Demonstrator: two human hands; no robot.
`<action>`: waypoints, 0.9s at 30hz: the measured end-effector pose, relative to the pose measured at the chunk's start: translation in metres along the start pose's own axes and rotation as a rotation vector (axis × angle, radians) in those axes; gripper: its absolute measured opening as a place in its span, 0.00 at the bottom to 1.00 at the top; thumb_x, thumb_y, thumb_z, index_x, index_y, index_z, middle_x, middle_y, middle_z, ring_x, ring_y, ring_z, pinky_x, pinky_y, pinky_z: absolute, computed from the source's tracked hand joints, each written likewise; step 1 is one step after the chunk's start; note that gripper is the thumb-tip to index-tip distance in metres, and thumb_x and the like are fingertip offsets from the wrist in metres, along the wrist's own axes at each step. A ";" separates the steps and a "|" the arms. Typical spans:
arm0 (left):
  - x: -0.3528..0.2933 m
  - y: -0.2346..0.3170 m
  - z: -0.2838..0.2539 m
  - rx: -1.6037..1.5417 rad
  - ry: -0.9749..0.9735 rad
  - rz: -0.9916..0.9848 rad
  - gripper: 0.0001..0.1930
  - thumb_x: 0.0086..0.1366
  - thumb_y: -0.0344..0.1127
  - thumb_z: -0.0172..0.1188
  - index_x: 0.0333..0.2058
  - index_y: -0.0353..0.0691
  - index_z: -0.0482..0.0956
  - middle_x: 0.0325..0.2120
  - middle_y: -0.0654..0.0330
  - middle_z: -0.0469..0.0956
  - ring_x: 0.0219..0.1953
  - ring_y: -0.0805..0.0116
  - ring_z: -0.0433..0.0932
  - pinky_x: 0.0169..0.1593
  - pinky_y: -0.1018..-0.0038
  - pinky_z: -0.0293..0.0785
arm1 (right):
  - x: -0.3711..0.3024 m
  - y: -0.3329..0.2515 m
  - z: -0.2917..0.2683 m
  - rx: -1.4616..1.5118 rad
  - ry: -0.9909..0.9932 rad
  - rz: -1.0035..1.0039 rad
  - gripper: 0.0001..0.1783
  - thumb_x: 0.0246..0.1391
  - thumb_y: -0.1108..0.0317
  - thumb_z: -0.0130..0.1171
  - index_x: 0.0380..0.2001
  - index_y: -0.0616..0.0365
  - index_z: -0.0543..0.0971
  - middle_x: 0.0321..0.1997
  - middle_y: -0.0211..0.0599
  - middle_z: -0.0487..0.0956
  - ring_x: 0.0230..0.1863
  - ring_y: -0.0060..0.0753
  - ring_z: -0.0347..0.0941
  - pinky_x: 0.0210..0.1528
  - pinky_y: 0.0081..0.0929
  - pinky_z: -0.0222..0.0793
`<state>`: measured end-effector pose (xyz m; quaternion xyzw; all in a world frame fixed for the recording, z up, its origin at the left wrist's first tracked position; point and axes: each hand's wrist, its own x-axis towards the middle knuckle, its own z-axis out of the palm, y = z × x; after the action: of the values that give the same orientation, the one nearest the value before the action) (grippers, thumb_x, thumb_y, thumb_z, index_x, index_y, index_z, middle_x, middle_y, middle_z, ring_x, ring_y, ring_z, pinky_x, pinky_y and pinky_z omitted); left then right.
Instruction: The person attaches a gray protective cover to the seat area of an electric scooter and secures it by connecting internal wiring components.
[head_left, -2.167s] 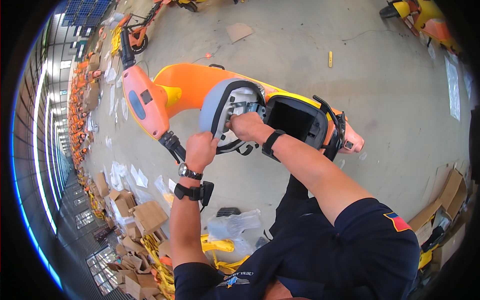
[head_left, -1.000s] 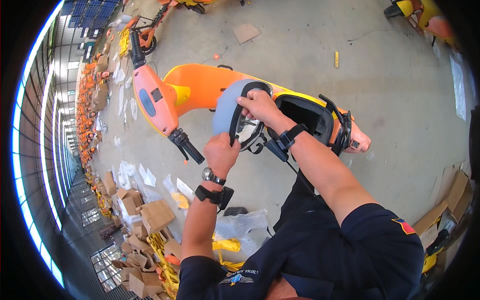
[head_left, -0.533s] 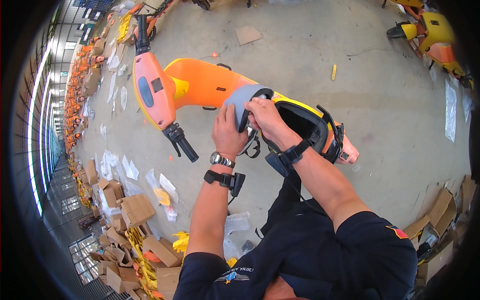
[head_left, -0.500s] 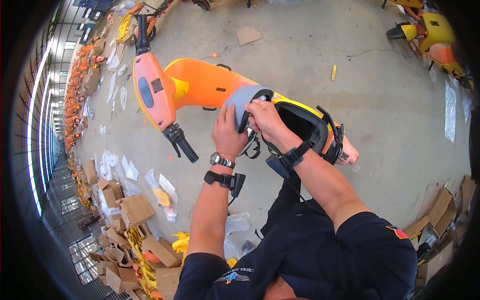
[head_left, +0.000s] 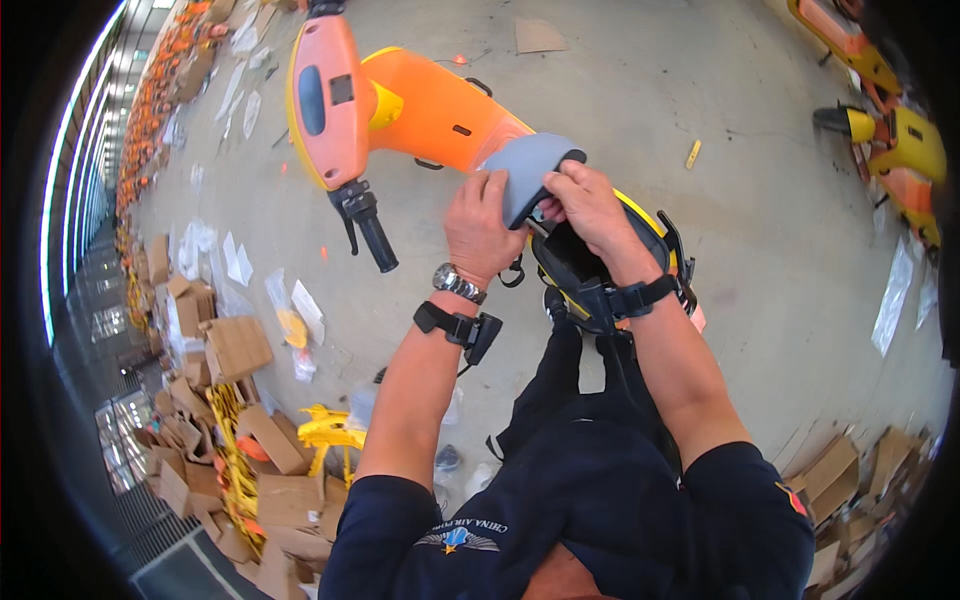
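Note:
An orange and yellow electric scooter [head_left: 440, 105] stands before me, its front to the left. Its grey, rounded seat [head_left: 528, 165] with a black edge appears tipped up. Spread over the near side of the seat, the fingers of my left hand [head_left: 480, 228] grip it, thumb hidden underneath. My right hand [head_left: 592, 208] pinches the black edge on the right side, fingertips partly tucked under. Below and behind the right hand gapes a black storage bin [head_left: 560, 262] with a yellow rim. What lies under the seat is mostly hidden.
Torn cardboard boxes [head_left: 238, 348] and yellow parts [head_left: 330, 430] are heaped at the left. More cardboard [head_left: 832, 475] lies at the right. Other scooters [head_left: 905, 155] stand at the far right. A yellow cutter-like tool [head_left: 693, 154] and plastic sheets [head_left: 892, 300] lie on the floor.
The view has shifted, so the scooter sits higher in it and my legs show more. My right hand's fingers have moved along the seat's edge; both hands stay on the seat.

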<state>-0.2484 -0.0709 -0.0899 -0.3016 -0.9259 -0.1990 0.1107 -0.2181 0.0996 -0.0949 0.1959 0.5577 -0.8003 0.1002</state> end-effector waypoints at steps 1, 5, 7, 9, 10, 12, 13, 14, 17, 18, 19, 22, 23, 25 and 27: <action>-0.003 0.000 0.003 -0.017 0.046 -0.009 0.36 0.35 0.33 0.71 0.48 0.38 0.70 0.46 0.49 0.72 0.45 0.47 0.73 0.46 0.60 0.73 | 0.001 -0.001 -0.002 0.034 0.001 0.042 0.11 0.60 0.65 0.53 0.26 0.60 0.72 0.25 0.33 0.77 0.25 0.22 0.74 0.29 0.21 0.73; -0.020 -0.001 -0.002 -0.074 0.146 -0.093 0.39 0.36 0.35 0.73 0.52 0.37 0.68 0.50 0.47 0.70 0.50 0.45 0.71 0.51 0.57 0.70 | -0.008 0.002 0.007 0.063 0.018 0.051 0.10 0.60 0.67 0.53 0.26 0.59 0.72 0.27 0.35 0.77 0.28 0.24 0.76 0.33 0.23 0.76; -0.030 0.004 -0.005 -0.154 0.137 -0.267 0.43 0.37 0.34 0.73 0.55 0.36 0.64 0.54 0.46 0.66 0.55 0.44 0.67 0.56 0.55 0.65 | -0.011 0.000 0.003 0.064 0.022 0.033 0.10 0.60 0.68 0.54 0.25 0.59 0.71 0.27 0.36 0.77 0.28 0.25 0.76 0.34 0.25 0.77; -0.044 0.000 0.005 -0.182 0.144 -0.362 0.45 0.38 0.34 0.73 0.57 0.34 0.62 0.56 0.45 0.64 0.57 0.44 0.64 0.59 0.54 0.62 | -0.010 0.002 0.002 0.099 0.084 0.021 0.10 0.60 0.69 0.54 0.25 0.58 0.72 0.28 0.35 0.77 0.29 0.26 0.77 0.34 0.25 0.77; -0.050 -0.001 0.006 -0.146 0.138 -0.352 0.46 0.38 0.36 0.73 0.59 0.34 0.61 0.56 0.43 0.65 0.57 0.43 0.65 0.60 0.54 0.62 | -0.014 -0.004 0.006 0.124 0.103 0.026 0.09 0.59 0.70 0.55 0.24 0.57 0.72 0.29 0.34 0.77 0.30 0.26 0.76 0.35 0.26 0.77; -0.057 -0.003 0.010 -0.111 0.158 -0.325 0.45 0.40 0.36 0.72 0.59 0.33 0.62 0.56 0.43 0.67 0.58 0.42 0.66 0.59 0.55 0.63 | -0.011 -0.005 0.007 0.094 0.100 0.009 0.09 0.59 0.71 0.56 0.24 0.57 0.72 0.30 0.33 0.76 0.30 0.26 0.75 0.37 0.26 0.77; -0.056 -0.002 0.010 -0.121 0.181 -0.357 0.45 0.40 0.36 0.72 0.59 0.33 0.62 0.56 0.43 0.67 0.58 0.42 0.66 0.59 0.55 0.63 | -0.009 -0.007 0.006 0.094 0.120 -0.019 0.09 0.59 0.71 0.56 0.24 0.57 0.72 0.30 0.33 0.76 0.31 0.25 0.75 0.38 0.27 0.77; -0.055 -0.001 0.009 -0.130 0.195 -0.347 0.44 0.39 0.34 0.71 0.58 0.33 0.63 0.55 0.43 0.67 0.57 0.43 0.65 0.59 0.55 0.62 | -0.007 -0.009 0.005 0.101 0.119 -0.008 0.08 0.58 0.73 0.56 0.25 0.58 0.72 0.29 0.32 0.75 0.32 0.24 0.73 0.40 0.28 0.77; -0.051 -0.002 0.013 -0.134 0.257 -0.366 0.42 0.38 0.35 0.69 0.56 0.33 0.65 0.53 0.44 0.67 0.55 0.44 0.66 0.58 0.54 0.62 | 0.001 -0.005 0.001 0.215 0.037 -0.048 0.07 0.58 0.74 0.55 0.25 0.58 0.71 0.30 0.32 0.75 0.33 0.25 0.74 0.41 0.30 0.76; -0.051 -0.002 0.012 -0.129 0.237 -0.370 0.41 0.39 0.34 0.69 0.56 0.34 0.65 0.53 0.44 0.67 0.55 0.44 0.67 0.58 0.56 0.62 | 0.001 -0.003 0.000 0.307 0.020 -0.016 0.05 0.58 0.76 0.53 0.27 0.58 0.71 0.33 0.34 0.75 0.38 0.32 0.75 0.45 0.37 0.75; -0.051 -0.001 0.012 -0.125 0.216 -0.372 0.40 0.40 0.34 0.68 0.56 0.34 0.65 0.53 0.45 0.68 0.55 0.44 0.67 0.57 0.57 0.63 | 0.003 -0.002 0.001 0.283 0.015 -0.019 0.05 0.58 0.76 0.53 0.27 0.58 0.71 0.33 0.34 0.75 0.38 0.32 0.75 0.45 0.37 0.75; -0.047 -0.002 0.013 -0.144 0.227 -0.390 0.39 0.40 0.34 0.68 0.55 0.35 0.66 0.53 0.45 0.68 0.55 0.44 0.67 0.57 0.57 0.62 | 0.006 0.012 0.011 0.585 0.016 -0.007 0.02 0.56 0.77 0.52 0.32 0.59 0.73 0.39 0.38 0.76 0.47 0.42 0.74 0.55 0.45 0.70; -0.046 -0.001 0.012 -0.156 0.237 -0.390 0.39 0.40 0.34 0.68 0.55 0.35 0.66 0.53 0.45 0.68 0.55 0.44 0.67 0.57 0.57 0.62 | 0.006 0.022 0.009 0.628 0.004 0.002 0.05 0.57 0.75 0.52 0.37 0.60 0.73 0.44 0.38 0.76 0.51 0.42 0.73 0.58 0.44 0.68; -0.050 -0.003 0.010 -0.132 0.244 -0.406 0.39 0.39 0.35 0.68 0.54 0.35 0.66 0.51 0.46 0.68 0.54 0.45 0.67 0.56 0.57 0.63 | -0.012 0.012 0.031 0.669 0.048 0.073 0.11 0.59 0.73 0.52 0.45 0.60 0.71 0.49 0.39 0.75 0.56 0.42 0.71 0.61 0.44 0.66; -0.046 -0.002 0.011 -0.141 0.250 -0.408 0.39 0.39 0.35 0.69 0.54 0.35 0.66 0.51 0.46 0.68 0.53 0.45 0.68 0.56 0.57 0.63 | -0.016 0.020 0.030 0.689 0.005 0.090 0.17 0.60 0.71 0.52 0.53 0.57 0.67 0.54 0.39 0.73 0.59 0.42 0.69 0.63 0.45 0.64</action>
<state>-0.2140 -0.0916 -0.1157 -0.0885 -0.9304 -0.3172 0.1607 -0.2021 0.0634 -0.0956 0.2446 0.2459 -0.9359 0.0618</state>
